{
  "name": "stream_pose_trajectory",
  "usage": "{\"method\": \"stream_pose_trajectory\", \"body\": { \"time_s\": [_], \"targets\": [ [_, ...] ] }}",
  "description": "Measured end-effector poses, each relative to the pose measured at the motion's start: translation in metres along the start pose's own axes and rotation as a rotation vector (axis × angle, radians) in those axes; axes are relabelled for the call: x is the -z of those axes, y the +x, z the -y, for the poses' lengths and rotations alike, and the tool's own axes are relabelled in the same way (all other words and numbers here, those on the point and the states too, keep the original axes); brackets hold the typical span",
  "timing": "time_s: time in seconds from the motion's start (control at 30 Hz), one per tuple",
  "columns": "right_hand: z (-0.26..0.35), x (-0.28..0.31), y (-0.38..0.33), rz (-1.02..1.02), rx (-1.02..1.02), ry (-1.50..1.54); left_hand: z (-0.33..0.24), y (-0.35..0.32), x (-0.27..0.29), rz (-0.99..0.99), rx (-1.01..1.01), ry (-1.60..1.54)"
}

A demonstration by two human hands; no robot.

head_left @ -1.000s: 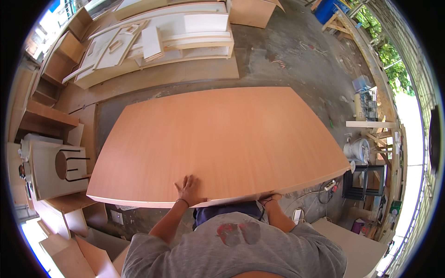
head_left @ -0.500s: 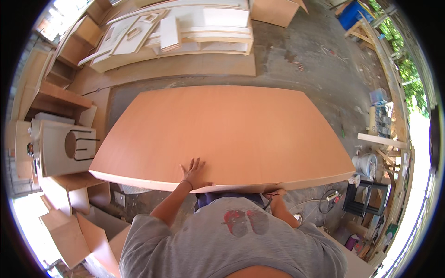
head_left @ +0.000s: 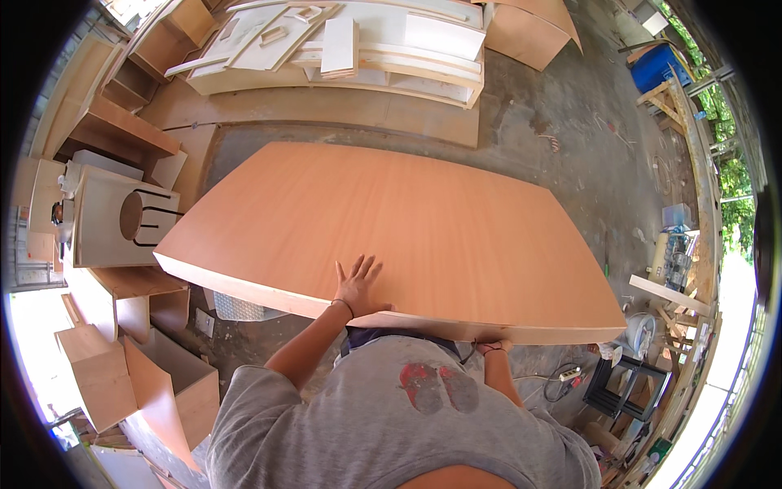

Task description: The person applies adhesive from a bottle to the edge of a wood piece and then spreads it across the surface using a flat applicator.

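Head view: wood-grain panel [head_left: 407,220], near edge nearly level 0.5 s ago, now slanted, left end higher than right; surroundings also shifted in frame.

Left hand [head_left: 358,287]: palm down on the panel by its near edge, fingers spread, thumb pointing right; forearm reaching up and inward, dark cord at wrist. Right hand [head_left: 494,347]: at the near edge, right of the left hand; fingers partly hidden, grip cannot be told; dark band at wrist.

Panel: 1 piece, broad, orange-brown, smooth, faint straight grain, paler edge band; located directly before the person's waist, above concrete floor [head_left: 570,138], grey, stained.

Shirt [head_left: 342,407]: grey cloth, 2 sole-shaped prints, red and dark.

Beyond panel: long white cabinet [head_left: 444,37], loose strips on top. Right: black frame [head_left: 601,376], rectangular. Far right: blue drum [head_left: 654,68].
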State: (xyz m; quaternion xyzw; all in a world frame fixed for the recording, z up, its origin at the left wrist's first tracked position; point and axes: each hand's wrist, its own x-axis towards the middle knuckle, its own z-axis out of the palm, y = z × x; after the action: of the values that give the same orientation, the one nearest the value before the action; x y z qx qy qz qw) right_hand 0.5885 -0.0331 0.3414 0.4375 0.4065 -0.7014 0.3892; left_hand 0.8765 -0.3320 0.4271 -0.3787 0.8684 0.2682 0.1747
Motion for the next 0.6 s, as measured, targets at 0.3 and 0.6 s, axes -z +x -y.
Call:
{"method": "stream_pose_trajectory", "body": {
  "time_s": [0.3, 0.6],
  "targets": [
    [0.029, -0.08, -0.043, 0.162, 0.084, 0.069, 0.124, -0.034, 0.03, -1.193, 0.885, -0.25],
    [0.075, -0.196, -0.046, 0.359, 0.224, -0.306, 0.174, 0.004, 0.102, -0.962, 0.638, -1.853]
  ]
}}
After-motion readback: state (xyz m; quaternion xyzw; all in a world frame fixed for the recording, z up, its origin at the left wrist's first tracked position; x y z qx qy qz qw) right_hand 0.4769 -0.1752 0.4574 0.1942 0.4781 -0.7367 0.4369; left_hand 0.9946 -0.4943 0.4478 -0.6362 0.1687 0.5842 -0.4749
